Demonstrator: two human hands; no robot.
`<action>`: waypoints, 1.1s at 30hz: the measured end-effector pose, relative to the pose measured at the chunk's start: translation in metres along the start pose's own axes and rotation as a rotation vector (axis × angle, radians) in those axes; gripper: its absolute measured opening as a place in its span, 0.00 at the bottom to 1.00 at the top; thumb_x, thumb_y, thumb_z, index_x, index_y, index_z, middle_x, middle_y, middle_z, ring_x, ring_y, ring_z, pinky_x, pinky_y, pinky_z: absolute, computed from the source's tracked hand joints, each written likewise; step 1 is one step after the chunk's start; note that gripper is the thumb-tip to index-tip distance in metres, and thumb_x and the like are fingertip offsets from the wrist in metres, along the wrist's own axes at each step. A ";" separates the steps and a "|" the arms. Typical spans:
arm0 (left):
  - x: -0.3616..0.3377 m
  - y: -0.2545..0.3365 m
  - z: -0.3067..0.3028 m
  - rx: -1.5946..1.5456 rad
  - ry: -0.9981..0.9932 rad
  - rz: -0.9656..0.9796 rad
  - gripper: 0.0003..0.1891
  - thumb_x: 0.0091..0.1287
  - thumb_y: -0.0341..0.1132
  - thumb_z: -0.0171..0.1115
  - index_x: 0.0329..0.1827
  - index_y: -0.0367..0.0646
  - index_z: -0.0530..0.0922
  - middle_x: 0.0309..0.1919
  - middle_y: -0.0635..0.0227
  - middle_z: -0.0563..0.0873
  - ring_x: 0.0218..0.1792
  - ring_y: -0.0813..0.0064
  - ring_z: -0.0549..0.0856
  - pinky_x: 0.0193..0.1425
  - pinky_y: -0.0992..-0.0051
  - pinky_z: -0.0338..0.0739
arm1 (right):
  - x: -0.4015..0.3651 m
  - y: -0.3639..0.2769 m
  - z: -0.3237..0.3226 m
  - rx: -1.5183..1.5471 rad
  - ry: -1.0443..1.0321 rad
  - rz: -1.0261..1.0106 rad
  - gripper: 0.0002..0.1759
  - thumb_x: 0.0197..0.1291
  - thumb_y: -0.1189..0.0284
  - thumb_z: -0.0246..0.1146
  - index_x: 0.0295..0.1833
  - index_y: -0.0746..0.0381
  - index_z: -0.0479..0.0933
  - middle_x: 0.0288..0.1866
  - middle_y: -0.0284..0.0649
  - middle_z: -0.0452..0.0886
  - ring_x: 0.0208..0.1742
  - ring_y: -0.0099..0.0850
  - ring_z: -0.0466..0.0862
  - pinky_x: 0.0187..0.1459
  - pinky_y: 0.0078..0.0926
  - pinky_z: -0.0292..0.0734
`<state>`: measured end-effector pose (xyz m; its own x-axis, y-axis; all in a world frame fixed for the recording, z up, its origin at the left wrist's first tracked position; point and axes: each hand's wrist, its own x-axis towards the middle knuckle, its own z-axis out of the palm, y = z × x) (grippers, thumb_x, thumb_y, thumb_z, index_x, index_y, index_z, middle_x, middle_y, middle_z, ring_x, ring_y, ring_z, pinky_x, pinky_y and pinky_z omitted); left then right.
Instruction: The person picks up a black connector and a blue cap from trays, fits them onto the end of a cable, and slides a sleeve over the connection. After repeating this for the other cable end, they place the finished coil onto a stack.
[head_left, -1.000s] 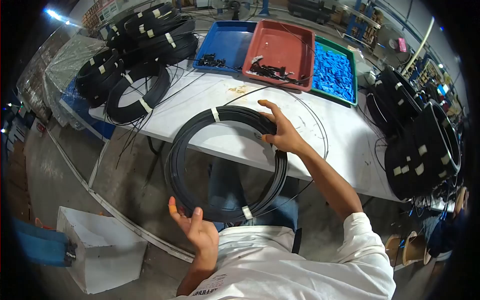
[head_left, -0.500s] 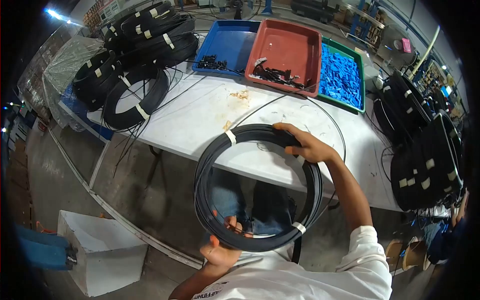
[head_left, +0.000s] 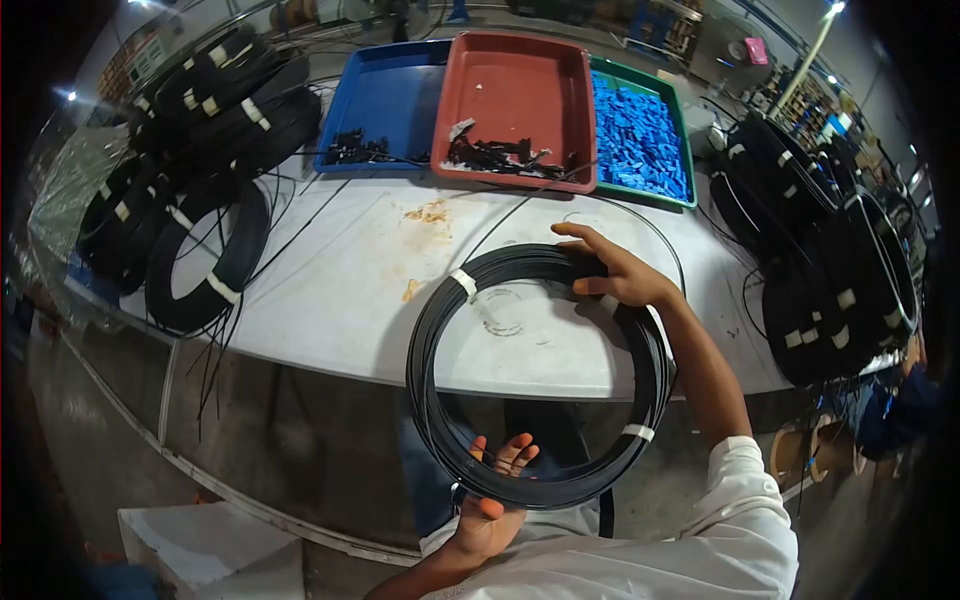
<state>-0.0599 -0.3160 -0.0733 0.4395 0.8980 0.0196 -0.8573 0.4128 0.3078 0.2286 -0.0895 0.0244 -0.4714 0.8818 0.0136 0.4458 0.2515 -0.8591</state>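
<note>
A large coil of black cable (head_left: pixel 535 492), bound with white tape bands, is held tilted across the front edge of the white table (head_left: pixel 330 300). My left hand (head_left: pixel 490 525) grips the coil's lower side, its fingers coming up through the ring and the thumb outside. At the coil's upper right, my right hand (head_left: pixel 630 277) straddles the cable, with the thumb toward the inside and the fingers over the outer side. A loose cable end loops from the coil toward the trays. Part of the coil behind the right hand is hidden.
Behind the coil stand a blue tray (head_left: pixel 400 85) with small black parts, a red tray (head_left: pixel 515 90) with black scraps and a green tray (head_left: pixel 688 170) of blue pieces. Taped black coils are stacked left (head_left: pixel 245 245) and right (head_left: pixel 815 290). A white box (head_left: pixel 215 545) sits below left.
The view has turned right, so the trays and stacks appear farther left. The coil now reaches farther over the table. My left hand has moved with the coil, its fingers spread more inside the ring.
</note>
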 end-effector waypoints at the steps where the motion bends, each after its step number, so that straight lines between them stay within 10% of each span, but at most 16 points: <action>1: 0.001 0.003 -0.001 0.001 -0.007 -0.013 0.45 0.60 0.49 0.76 0.80 0.67 0.61 0.77 0.61 0.63 0.76 0.61 0.64 0.76 0.59 0.65 | 0.000 -0.001 -0.001 0.109 0.010 0.067 0.45 0.58 0.83 0.67 0.80 0.59 0.56 0.77 0.47 0.67 0.79 0.40 0.65 0.77 0.37 0.58; 6: 0.002 0.014 -0.020 0.017 -0.056 0.086 0.37 0.68 0.56 0.66 0.78 0.58 0.65 0.76 0.60 0.66 0.71 0.60 0.72 0.72 0.54 0.70 | -0.005 0.009 0.000 -0.088 0.157 0.007 0.35 0.59 0.71 0.72 0.72 0.60 0.70 0.70 0.46 0.76 0.71 0.42 0.75 0.72 0.38 0.65; 8: -0.010 0.031 -0.063 -0.035 0.240 0.081 0.29 0.72 0.52 0.61 0.73 0.54 0.69 0.67 0.62 0.75 0.65 0.65 0.77 0.73 0.59 0.69 | -0.006 0.015 -0.007 -0.201 0.281 0.013 0.30 0.61 0.68 0.71 0.68 0.61 0.73 0.66 0.47 0.78 0.68 0.43 0.77 0.69 0.39 0.69; 11: -0.010 0.071 -0.135 0.100 0.645 0.321 0.13 0.73 0.46 0.60 0.53 0.52 0.80 0.44 0.73 0.82 0.39 0.76 0.79 0.45 0.68 0.74 | 0.002 0.038 -0.023 -0.482 0.661 0.020 0.16 0.64 0.65 0.68 0.51 0.64 0.81 0.55 0.48 0.84 0.58 0.49 0.81 0.58 0.42 0.75; 14: -0.012 0.124 -0.141 0.315 1.065 0.659 0.09 0.72 0.40 0.57 0.51 0.52 0.77 0.44 0.76 0.80 0.38 0.80 0.75 0.42 0.74 0.70 | 0.004 0.064 -0.045 -0.824 0.840 0.075 0.13 0.59 0.68 0.69 0.47 0.62 0.81 0.49 0.47 0.83 0.54 0.48 0.80 0.55 0.45 0.75; 18: 0.048 0.167 -0.044 1.011 0.406 0.869 0.17 0.74 0.39 0.56 0.61 0.44 0.71 0.49 0.69 0.74 0.44 0.77 0.71 0.53 0.73 0.65 | 0.004 0.093 -0.058 -0.828 0.858 0.215 0.15 0.59 0.68 0.69 0.50 0.61 0.80 0.51 0.48 0.81 0.54 0.48 0.80 0.54 0.47 0.75; 23: 0.173 0.182 0.057 1.900 -0.208 0.543 0.34 0.55 0.32 0.76 0.64 0.36 0.70 0.63 0.51 0.76 0.64 0.53 0.76 0.71 0.61 0.67 | 0.000 0.105 -0.062 -0.849 0.856 0.167 0.14 0.60 0.70 0.68 0.50 0.62 0.80 0.50 0.48 0.81 0.53 0.48 0.81 0.53 0.47 0.76; 29: 0.316 0.136 0.061 1.867 -0.389 0.191 0.42 0.65 0.30 0.68 0.79 0.40 0.54 0.75 0.52 0.68 0.73 0.54 0.72 0.75 0.58 0.67 | -0.010 0.104 -0.064 -0.467 0.700 0.151 0.09 0.59 0.78 0.64 0.45 0.62 0.81 0.42 0.49 0.82 0.46 0.49 0.82 0.49 0.44 0.78; 33: 0.365 0.105 0.044 1.698 -0.553 0.226 0.36 0.69 0.20 0.56 0.79 0.42 0.52 0.76 0.51 0.67 0.74 0.55 0.72 0.74 0.60 0.69 | -0.038 0.094 -0.074 -0.787 0.564 0.131 0.13 0.52 0.88 0.60 0.43 0.65 0.79 0.38 0.44 0.79 0.39 0.39 0.84 0.42 0.35 0.79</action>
<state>0.0224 0.0479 0.0079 0.6992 0.6128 0.3683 0.1190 -0.6077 0.7852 0.3448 -0.0696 -0.0185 -0.0399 0.9316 0.3613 0.9458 0.1518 -0.2870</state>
